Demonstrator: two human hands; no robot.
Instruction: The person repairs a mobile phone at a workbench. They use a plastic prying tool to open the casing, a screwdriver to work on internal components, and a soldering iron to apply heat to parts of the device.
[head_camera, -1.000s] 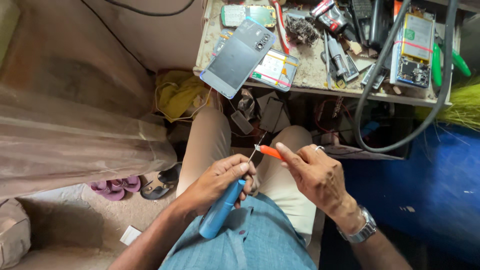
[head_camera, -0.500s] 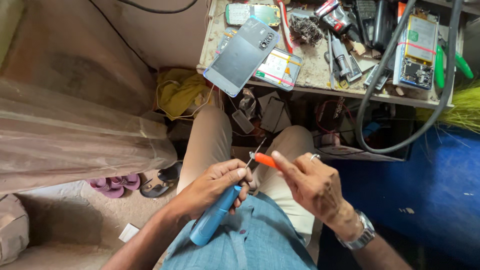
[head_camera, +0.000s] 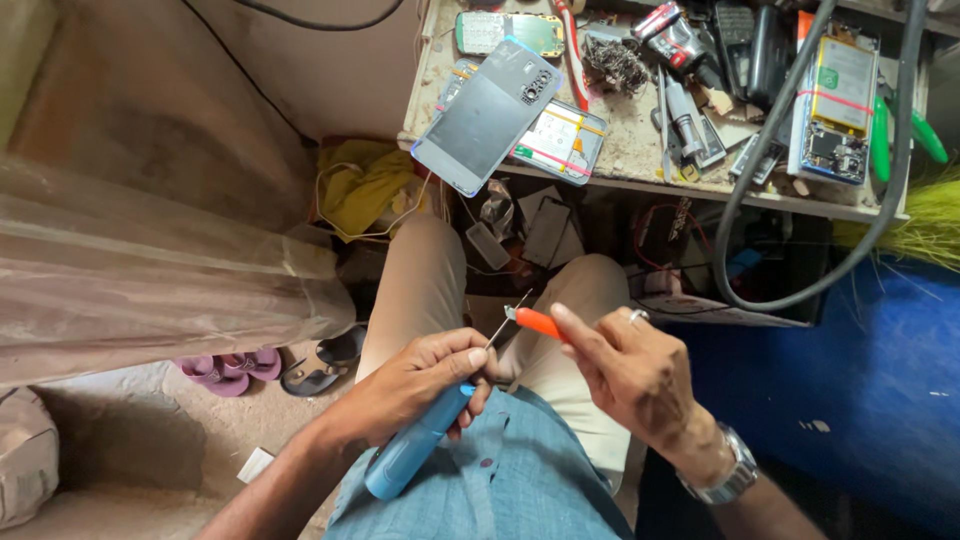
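Observation:
My left hand (head_camera: 420, 385) grips a light blue pen-shaped tool (head_camera: 412, 450) over my lap, its thin metal tip (head_camera: 508, 318) pointing up and right. My right hand (head_camera: 630, 375), with a ring and a wristwatch, pinches a small orange-handled tool (head_camera: 538, 322) whose end meets that metal tip. Both hands hover above my beige trousers, in front of a cluttered workbench (head_camera: 620, 150).
On the workbench lie a grey phone back cover (head_camera: 485, 112), an opened phone (head_camera: 838, 105), circuit boards, tweezers and green-handled pliers (head_camera: 925, 135). A thick black hose (head_camera: 790, 200) loops down. Sandals (head_camera: 270, 365) rest on the floor at left, beside a plastic-wrapped bundle (head_camera: 140, 280).
The view and both hands have shifted slightly; the orange tool has closed in on the blue tool's metal tip, which now sticks up more.

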